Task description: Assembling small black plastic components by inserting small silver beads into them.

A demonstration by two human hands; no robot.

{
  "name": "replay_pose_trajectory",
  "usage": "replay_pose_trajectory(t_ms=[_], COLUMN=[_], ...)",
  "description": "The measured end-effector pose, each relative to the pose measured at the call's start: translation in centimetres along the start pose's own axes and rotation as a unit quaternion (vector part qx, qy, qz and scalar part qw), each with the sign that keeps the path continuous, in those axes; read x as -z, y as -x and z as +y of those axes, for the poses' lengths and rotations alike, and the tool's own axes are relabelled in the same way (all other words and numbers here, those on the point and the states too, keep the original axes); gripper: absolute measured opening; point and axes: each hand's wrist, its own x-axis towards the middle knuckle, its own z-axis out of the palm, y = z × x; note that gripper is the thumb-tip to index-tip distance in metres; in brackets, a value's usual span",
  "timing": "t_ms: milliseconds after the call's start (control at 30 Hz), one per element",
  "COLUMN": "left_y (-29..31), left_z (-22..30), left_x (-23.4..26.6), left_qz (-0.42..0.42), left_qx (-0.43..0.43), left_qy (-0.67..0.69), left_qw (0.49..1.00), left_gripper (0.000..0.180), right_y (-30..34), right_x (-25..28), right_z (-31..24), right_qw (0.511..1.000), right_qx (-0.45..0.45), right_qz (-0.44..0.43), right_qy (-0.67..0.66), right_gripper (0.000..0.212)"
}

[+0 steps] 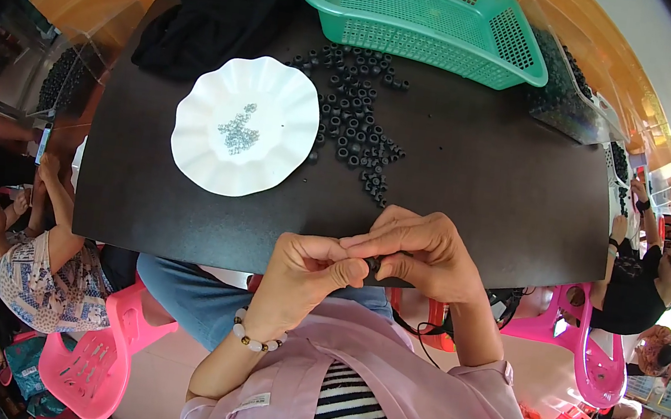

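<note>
Just over the table's near edge, my left hand and my right hand meet, fingertips almost touching. Between the thumbs and fingers of both hands is a small black ring-shaped part, mostly covered by the fingertips. Beyond the hands, a loose pile of similar black parts, short and round with holes, trails toward me. Left of the pile lies a white wavy-rimmed plate. Tiny silvery pieces are heaped in its middle, too small to make out.
A green plastic basket stands at the table's far side, beside a clear bin holding dark parts. Black cloth lies at the far left. Other people sit left and right, near pink chairs. The dark table extends to the right.
</note>
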Motion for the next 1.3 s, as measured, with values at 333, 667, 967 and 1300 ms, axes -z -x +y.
replay_pose_trajectory(t_ms=[333,667,967,1300], left_y=[-0.1,-1.6,-1.8,-1.9], left_z=[-0.1,-2.1,-2.8,-1.7], left_x=[-0.6,-1.2,-1.3,-2.0], left_qz=[0.011,0.044,0.031,0.066], left_qx=[-0.048,-0.011,0.005,0.038], left_qy=[-0.046,0.181,0.185,0.206], left_qw=[0.998,0.983,0.982,0.976], left_gripper=[0.011,0.023,0.021,0.014], right_y=[0.1,-0.3,0.3,0.1], right_x=[-0.8,0.0,0.3,0.2], right_z=[0.3,2.4,2.8,3.3], right_qw=[0.997,0.969,0.989,0.996], right_qx=[0.006,-0.007,0.004,0.037], right_qz=[0.063,0.025,0.056,0.08], right_qy=[0.052,-0.245,-0.136,0.031], right_gripper=[0.024,0.046,0.043,0.027])
